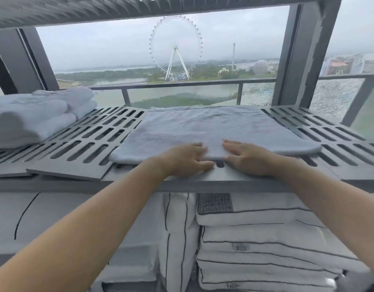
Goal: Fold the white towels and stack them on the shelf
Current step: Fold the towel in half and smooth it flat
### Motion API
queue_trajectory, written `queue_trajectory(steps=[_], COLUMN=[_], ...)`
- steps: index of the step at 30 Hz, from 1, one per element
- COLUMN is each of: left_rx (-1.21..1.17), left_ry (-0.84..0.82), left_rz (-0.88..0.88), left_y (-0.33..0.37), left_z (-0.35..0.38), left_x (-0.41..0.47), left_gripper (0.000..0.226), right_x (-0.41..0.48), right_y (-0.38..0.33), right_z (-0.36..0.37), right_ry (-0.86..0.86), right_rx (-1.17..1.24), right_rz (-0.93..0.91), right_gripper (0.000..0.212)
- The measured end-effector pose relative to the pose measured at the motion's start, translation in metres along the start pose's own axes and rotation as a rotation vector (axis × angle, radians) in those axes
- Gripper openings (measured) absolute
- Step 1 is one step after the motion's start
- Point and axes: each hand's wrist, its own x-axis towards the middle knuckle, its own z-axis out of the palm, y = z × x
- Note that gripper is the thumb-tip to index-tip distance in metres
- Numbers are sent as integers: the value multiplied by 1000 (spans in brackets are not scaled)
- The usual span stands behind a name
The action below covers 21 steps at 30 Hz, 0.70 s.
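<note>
A white towel (pixel 213 129) lies flat on the slotted shelf (pixel 80 142), its long axis running left to right; the left hand (pixel 187 159) and right hand (pixel 248 158) rest with fingers spread flat on its near edge, gripping nothing; both equally near; folded towels (pixel 34 116) sit far left.

The flat terry towel (pixel 211 131) is plain pale white, like the folded stack (pixel 32 116) beside it. The slotted metal shelf (pixel 80 142) is matte grey. Below, folded linens (pixel 266 245) are white with thin black stripes.
</note>
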Motion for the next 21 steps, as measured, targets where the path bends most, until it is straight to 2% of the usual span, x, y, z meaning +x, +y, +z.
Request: queue_trajectory(steps=[3, 5, 11, 17, 21], left_rx=[28, 117, 260, 53, 34], left_ry=[195, 274, 382, 491, 548], left_rz=[152, 171, 59, -1, 42], left_y=[33, 53, 83, 88, 107], left_z=[7, 10, 17, 18, 23], left_x=[10, 18, 31, 16, 0], left_gripper=[41, 31, 29, 22, 21], right_x=[-20, -34, -58, -58, -69], right_y=[16, 37, 73, 74, 83], right_z=[-10, -18, -30, -27, -24], right_ry=[138, 159, 244, 369, 478], right_rx=[48, 4, 67, 41, -55], right_rz=[-1, 46, 35, -53, -129], right_gripper=[56, 50, 34, 22, 14])
